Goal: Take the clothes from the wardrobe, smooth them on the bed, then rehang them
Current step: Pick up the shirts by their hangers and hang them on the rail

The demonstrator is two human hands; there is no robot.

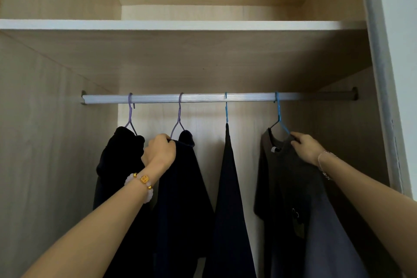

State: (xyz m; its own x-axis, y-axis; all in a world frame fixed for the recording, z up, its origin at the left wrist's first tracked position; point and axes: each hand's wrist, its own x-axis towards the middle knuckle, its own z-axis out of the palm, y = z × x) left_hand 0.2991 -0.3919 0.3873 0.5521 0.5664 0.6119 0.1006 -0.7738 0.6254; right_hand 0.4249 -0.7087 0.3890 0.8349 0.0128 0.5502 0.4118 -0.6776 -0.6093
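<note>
Four dark garments (230, 187) hang from the rail (203, 97) in the wardrobe (56, 119). Your left hand (160, 150) is curled round the shoulder of the navy top (180, 187) on its purple hanger (179, 117), second from the left. Your right hand (306, 145) pinches the shoulder of the tee (284, 176) on the blue hanger (279, 115) at the far right. Both look like light, soft cloth that would sag and could slide off such thin hangers if you pull on the fabric alone. Better to hold cloth and hanger arm together, or take the hook's neck, and lift until the hook clears the rail. The tee's wide neck looks likeliest to slip.
</note>
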